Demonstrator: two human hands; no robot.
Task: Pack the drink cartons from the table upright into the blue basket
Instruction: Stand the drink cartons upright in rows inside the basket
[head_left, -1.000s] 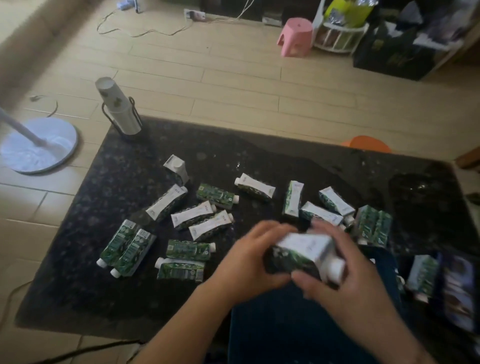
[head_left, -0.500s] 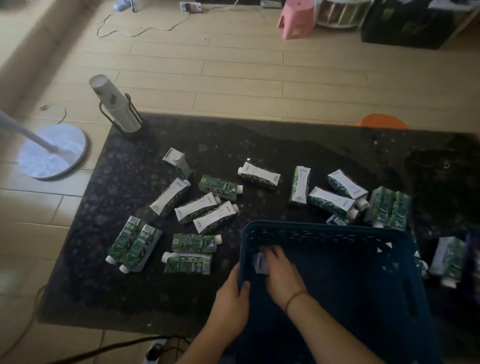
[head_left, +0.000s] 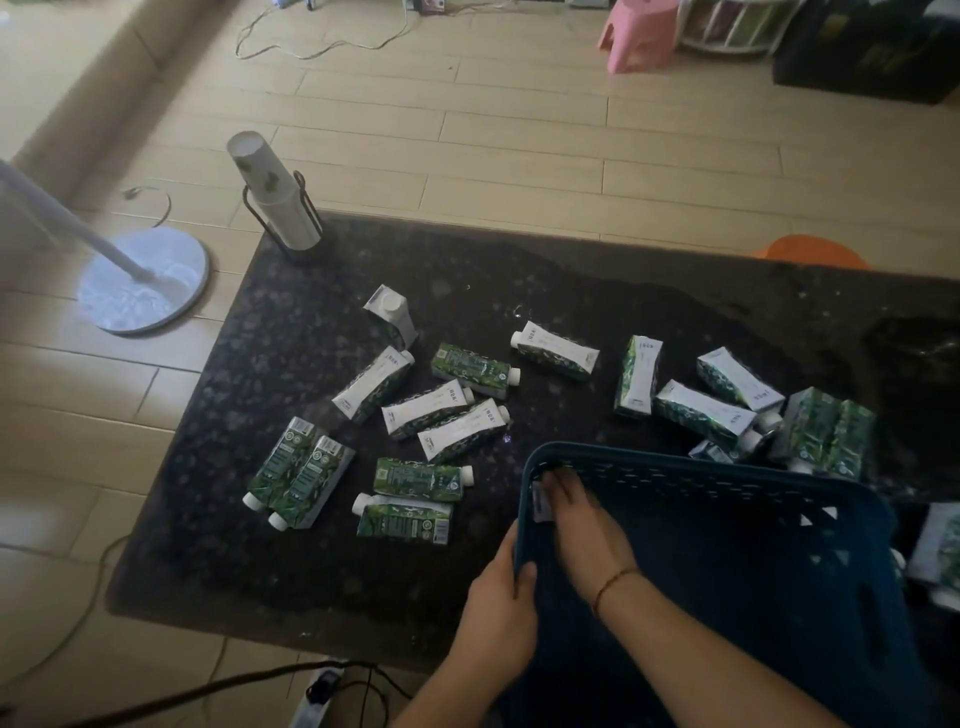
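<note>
Blue plastic fills the near right of the scene: the blue basket (head_left: 727, 530) sits at the near edge of the dark table (head_left: 270, 519), and both hands are at its near-left corner. From where I stand, this looks like the placing step. The right hand (head_left: 576, 519) reaches down inside the basket, fingers stretched toward the far-left corner, where a pale carton (head_left: 540, 501) stands pressed against the inner wall. The fingers lie against it, but the basket is too dim for me to tell whether they grip it or only steady it. The left hand (head_left: 501, 603) wraps over the left rim, thumb inside and fingers outside, and seems to be holding the basket in place. I would say the packing has barely begun, since that carton is the only one I can make out in the basket, while many lie scattered on the table. Nearly all are on their sides; one white carton (head_left: 390, 312) at the far left of the spread seems to stand upright. The next move, as I judge it, calls for letting go of the placed carton without knocking it over, then reaching out for another. The nearest ones are just left of the basket, a green carton (head_left: 421, 478) and another green carton (head_left: 405, 519), both flat with caps pointing sideways, so each needs turning cap-up before going in beside the first.
</note>
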